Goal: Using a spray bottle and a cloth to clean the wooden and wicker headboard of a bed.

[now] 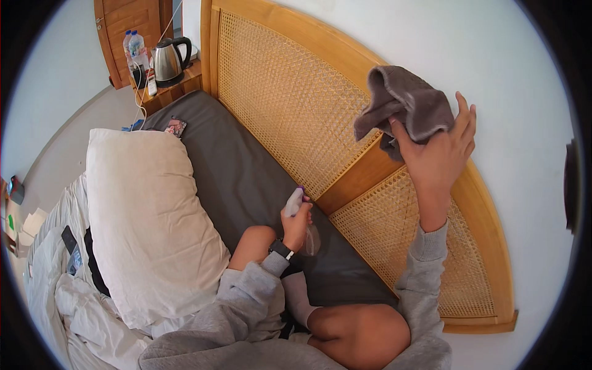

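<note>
My right hand [434,148] holds a bunched grey-brown cloth [407,101] against the top rail of the wood-and-cane headboard [296,83]. The thumb lies on the cloth, and the other fingers spread beyond its right edge. Lower down, my left hand [297,224] grips a spray bottle [312,240] by its neck. Its white and purple trigger head [294,202] points up towards the cane panel. The bottle's clear body hangs below the hand, just above the dark grey bed sheet [231,175].
A cream pillow [152,222] lies on the bed to the left, beside rumpled white bedding [92,319]. On the wooden bedside table [185,88] stand a steel electric kettle [167,62], plastic water bottles [136,48] and a white remote [152,84]. A cable hangs there.
</note>
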`<state>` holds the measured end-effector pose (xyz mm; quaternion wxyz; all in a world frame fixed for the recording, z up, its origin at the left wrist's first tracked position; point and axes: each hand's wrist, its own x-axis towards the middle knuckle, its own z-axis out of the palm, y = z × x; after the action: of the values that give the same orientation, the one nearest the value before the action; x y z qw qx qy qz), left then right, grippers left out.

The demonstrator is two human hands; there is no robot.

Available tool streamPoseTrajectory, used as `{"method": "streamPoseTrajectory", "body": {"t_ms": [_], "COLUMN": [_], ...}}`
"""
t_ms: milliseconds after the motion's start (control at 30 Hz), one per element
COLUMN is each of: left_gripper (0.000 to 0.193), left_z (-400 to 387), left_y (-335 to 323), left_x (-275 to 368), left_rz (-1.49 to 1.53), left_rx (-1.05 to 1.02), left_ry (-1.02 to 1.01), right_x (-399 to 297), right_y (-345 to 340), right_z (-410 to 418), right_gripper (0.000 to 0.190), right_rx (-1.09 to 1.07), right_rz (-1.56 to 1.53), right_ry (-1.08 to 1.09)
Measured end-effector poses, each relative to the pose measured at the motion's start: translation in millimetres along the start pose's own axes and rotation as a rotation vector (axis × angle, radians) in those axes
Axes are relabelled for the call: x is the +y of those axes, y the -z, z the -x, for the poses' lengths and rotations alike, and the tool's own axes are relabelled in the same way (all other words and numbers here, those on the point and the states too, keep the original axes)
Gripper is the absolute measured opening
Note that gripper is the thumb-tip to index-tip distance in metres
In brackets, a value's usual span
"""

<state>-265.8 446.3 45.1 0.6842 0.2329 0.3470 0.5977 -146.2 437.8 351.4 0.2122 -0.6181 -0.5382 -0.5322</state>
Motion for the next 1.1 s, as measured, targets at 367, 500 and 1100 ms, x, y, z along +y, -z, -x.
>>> {"method": "streamPoseTrajectory", "body": {"t_ms": [367, 500, 1100], "left_gripper": [0.039, 0.029, 0.047], "left_z": [-7.8, -1.0, 5.4], "left_y": [8.1, 5.2, 7.5], "left_x": [-11.9, -3.9, -10.0], "left_rz": [-0.124, -0.119, -0.083], "left_rx": [-0.109, -0.073, -0.140], "left_ry": [0.094, 0.104, 0.164], "right_x": [-55.8, -31.8, -61.1], "right_y": [-90.6, -91.4, -115.7], "right_z": [-81.6, -63.2, -97.3], "right_gripper": [0.058, 0.055, 0.056], "right_rx": [-0.175, -0.137, -0.197], "right_rz": [-0.038, -0.194, -0.288], "right_ry": [0.137, 0.071, 0.051]}}
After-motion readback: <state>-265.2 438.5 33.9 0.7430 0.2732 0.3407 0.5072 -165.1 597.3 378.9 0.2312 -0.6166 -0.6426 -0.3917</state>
